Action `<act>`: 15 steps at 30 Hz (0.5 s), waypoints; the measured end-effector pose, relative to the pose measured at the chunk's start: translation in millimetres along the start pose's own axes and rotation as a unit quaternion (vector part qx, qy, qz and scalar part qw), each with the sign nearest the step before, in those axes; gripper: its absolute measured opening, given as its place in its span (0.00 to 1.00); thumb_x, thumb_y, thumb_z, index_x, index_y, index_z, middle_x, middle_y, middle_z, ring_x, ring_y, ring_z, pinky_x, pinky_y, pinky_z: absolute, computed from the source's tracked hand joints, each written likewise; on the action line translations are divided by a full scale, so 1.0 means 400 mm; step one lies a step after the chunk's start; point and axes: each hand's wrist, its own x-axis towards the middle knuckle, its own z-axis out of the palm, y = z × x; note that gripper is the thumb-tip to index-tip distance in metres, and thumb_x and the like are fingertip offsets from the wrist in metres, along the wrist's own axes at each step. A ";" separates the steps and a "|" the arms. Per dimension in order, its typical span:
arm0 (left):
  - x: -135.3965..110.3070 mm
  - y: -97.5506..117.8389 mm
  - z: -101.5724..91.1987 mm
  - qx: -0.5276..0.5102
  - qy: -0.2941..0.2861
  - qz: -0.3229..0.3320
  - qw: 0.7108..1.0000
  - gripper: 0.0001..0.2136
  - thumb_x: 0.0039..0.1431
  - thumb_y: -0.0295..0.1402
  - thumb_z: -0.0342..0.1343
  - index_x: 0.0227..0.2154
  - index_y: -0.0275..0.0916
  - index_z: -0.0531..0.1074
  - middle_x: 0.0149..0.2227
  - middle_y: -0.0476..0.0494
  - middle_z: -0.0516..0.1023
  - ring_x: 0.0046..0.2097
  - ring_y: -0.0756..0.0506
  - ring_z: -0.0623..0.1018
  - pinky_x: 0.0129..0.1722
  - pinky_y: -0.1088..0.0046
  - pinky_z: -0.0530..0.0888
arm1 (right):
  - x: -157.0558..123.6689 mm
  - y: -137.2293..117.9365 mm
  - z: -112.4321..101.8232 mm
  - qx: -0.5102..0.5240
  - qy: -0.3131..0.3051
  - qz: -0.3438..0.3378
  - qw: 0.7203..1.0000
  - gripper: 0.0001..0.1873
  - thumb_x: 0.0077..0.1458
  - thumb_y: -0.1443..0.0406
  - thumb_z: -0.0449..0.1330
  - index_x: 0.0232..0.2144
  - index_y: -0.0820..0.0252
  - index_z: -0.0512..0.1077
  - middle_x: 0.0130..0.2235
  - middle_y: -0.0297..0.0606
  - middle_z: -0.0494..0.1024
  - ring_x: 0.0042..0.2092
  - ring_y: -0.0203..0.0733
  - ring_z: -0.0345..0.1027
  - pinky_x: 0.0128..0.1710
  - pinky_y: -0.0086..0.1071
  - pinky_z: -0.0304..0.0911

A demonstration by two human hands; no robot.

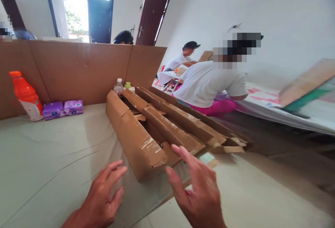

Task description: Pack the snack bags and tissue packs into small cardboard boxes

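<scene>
Several long cardboard boxes lie side by side along the table's right edge, their tops open and taped at the near ends. What lies inside is mostly hidden. My left hand hovers over the cloth-covered table, left of the nearest box, fingers apart with nothing in them. Close to the near end of the boxes is my right hand, its thumb and fingers spread. It holds nothing; whether its fingertips touch the cardboard I cannot tell.
A tall cardboard panel stands along the table's back. Before it are an orange bottle, purple tissue packs and a clear plastic bottle. Beyond the boxes, a person in a white shirt sits at another table; more people are farther back.
</scene>
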 end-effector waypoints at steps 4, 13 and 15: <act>0.168 0.032 0.014 0.057 0.009 0.114 0.992 0.31 0.62 0.20 0.46 0.67 0.43 0.51 0.70 0.29 0.56 0.65 0.40 0.70 0.57 0.60 0.75 | 0.070 -0.005 0.021 0.064 -0.067 -0.056 0.994 0.29 0.66 0.66 0.54 0.67 0.61 0.56 0.48 0.47 0.81 0.49 0.51 0.74 0.49 0.46 0.67; 0.272 0.013 0.041 0.075 -0.020 0.138 0.987 0.16 0.54 0.15 0.46 0.39 0.38 0.71 0.40 0.43 0.81 0.41 0.44 0.81 0.39 0.68 0.79 | 0.200 0.068 0.038 0.030 -0.226 -0.053 0.972 0.14 0.65 0.70 0.51 0.44 0.60 0.76 0.44 0.45 0.82 0.45 0.45 0.77 0.44 0.36 0.73; 0.273 0.013 0.046 0.095 -0.027 0.125 0.987 0.15 0.51 0.15 0.47 0.36 0.39 0.70 0.38 0.44 0.80 0.39 0.45 0.80 0.38 0.70 0.77 | 0.255 0.072 0.068 -0.102 -0.383 -0.030 0.918 0.13 0.64 0.67 0.53 0.39 0.63 0.78 0.42 0.49 0.83 0.45 0.51 0.78 0.43 0.39 0.72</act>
